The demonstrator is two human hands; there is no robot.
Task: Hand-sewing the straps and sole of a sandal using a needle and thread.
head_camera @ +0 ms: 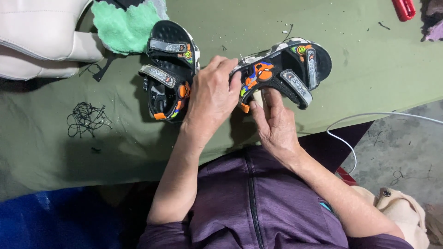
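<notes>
Head view: sandal (281, 69) near table edge (397, 102)

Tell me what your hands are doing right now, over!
Left hand and right hand both gripping the black strappy sandal with orange patches. Matching second sandal lies beside the left hand on green cloth-covered table. Nothing blocking.

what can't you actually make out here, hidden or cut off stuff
- Head view: toe end of the held sandal is hidden by the left hand.
- Pale thing against its sole: mostly hidden by the right hand; kind unclear.
- Second sandal: its right side is hidden by the left hand.
- Red object: cut off by the top edge.
- Black tangle on the green cloth: too fine to tell if thread or wire.
</notes>
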